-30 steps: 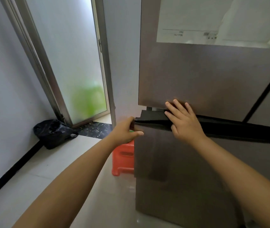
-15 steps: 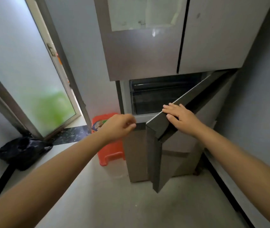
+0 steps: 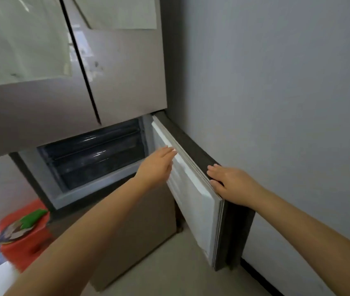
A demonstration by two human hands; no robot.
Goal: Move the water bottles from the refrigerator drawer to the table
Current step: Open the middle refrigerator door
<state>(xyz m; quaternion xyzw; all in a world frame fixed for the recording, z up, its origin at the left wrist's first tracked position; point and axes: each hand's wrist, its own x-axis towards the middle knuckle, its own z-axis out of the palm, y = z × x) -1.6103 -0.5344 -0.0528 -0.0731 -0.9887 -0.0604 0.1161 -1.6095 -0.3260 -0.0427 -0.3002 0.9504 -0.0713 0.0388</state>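
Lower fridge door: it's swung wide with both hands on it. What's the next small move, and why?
Probably the left hand leaves the door and reaches for the dark drawer: the compartment stands open, the drawer looks closed, no bottles show.

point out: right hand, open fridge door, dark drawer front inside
right hand (image 3: 232,184): head view, back of the hand, resting on the door's top edge.
open fridge door (image 3: 193,199): head view, white inner liner.
dark drawer front (image 3: 97,159): head view, middle of the glossy dark panel inside the opening.
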